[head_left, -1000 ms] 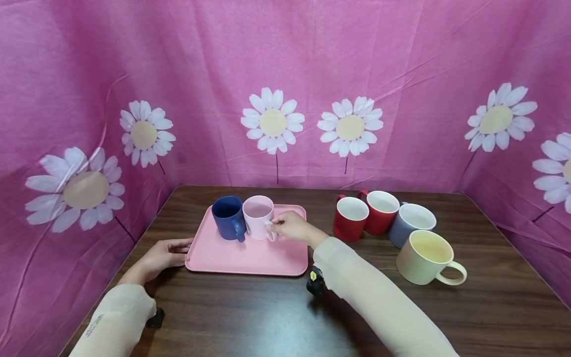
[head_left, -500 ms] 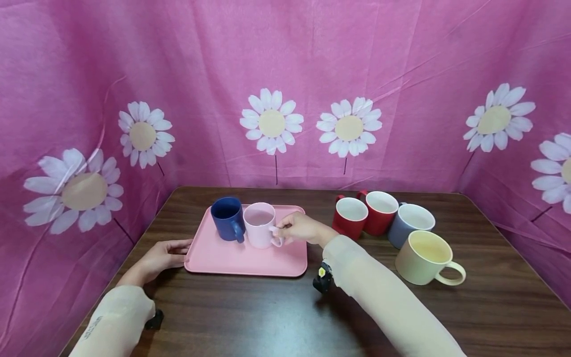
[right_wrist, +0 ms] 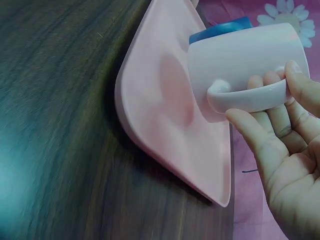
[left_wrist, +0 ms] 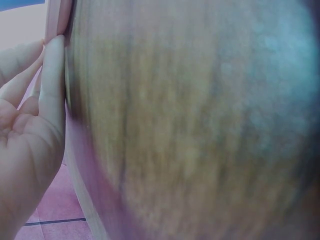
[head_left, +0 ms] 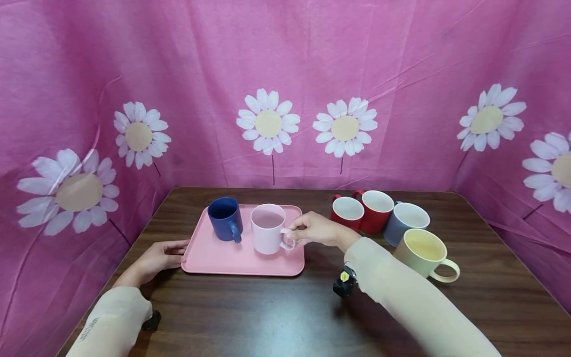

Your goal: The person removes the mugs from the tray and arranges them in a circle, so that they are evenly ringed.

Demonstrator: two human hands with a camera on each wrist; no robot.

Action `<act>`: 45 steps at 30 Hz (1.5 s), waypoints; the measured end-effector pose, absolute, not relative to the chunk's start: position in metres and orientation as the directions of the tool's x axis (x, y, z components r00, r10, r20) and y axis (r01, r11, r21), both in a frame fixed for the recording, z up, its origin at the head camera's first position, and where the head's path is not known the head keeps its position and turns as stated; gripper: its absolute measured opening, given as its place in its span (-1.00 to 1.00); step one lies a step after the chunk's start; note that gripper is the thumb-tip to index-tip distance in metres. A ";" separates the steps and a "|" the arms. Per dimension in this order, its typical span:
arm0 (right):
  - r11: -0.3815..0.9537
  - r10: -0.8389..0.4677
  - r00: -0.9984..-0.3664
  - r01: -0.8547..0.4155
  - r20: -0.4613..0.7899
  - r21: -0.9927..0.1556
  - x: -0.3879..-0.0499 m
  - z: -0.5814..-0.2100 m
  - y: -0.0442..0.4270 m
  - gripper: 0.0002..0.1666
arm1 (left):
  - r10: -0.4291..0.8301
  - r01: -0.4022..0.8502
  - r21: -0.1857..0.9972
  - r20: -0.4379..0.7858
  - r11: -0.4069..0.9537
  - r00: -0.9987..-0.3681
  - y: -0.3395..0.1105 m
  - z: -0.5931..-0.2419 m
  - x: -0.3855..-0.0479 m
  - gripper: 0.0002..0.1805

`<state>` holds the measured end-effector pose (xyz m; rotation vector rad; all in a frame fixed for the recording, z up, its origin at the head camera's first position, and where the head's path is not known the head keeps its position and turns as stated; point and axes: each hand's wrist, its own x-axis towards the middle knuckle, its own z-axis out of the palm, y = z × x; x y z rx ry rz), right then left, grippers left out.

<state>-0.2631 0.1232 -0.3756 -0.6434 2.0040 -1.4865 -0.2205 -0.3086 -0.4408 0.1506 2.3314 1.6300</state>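
My right hand [head_left: 318, 229] pinches the handle of a pale pink mug [head_left: 267, 230] between thumb and fingers. Upright over the pink tray [head_left: 223, 263], the mug casts a shadow on it in the right wrist view; its base looks slightly raised. To its left on the tray stands a dark blue mug [head_left: 225, 219], handle towards me, with a gap between the two. My left hand [head_left: 156, 260] touches the tray's left edge with extended fingers. In the left wrist view, the left thumb [left_wrist: 52, 80] and fingertips meet at that edge.
Right of the tray stand two red mugs [head_left: 377, 213] with white insides, a grey-blue mug [head_left: 406, 223] and a pale yellow mug [head_left: 420, 252], close together. The brown wooden table [head_left: 250, 317] is bordered by a pink daisy-printed cloth [head_left: 205, 99].
The right hand has drawn the pink mug to the right and towards me, away from the blue mug. The left hand stays at the tray's edge.
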 end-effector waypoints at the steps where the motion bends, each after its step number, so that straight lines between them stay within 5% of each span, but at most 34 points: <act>1: 0.265 -0.672 -0.726 -0.051 -0.147 -0.963 -0.262 -0.375 0.126 -0.73 | 0.251 -0.082 0.933 -0.177 0.351 -0.952 -0.309 -0.440 -0.220 -0.31; 23: 0.328 -0.641 -0.757 -0.120 -0.127 -0.937 -0.209 -0.364 0.221 -0.72 | 0.249 -0.062 0.919 -0.169 0.390 -0.954 -0.310 -0.440 -0.220 -0.31; 45: 0.209 -0.677 -0.736 -0.179 -0.010 -0.961 -0.157 -0.372 0.294 -0.76 | 0.264 -0.073 0.936 -0.171 0.343 -0.949 -0.309 -0.439 -0.219 -0.32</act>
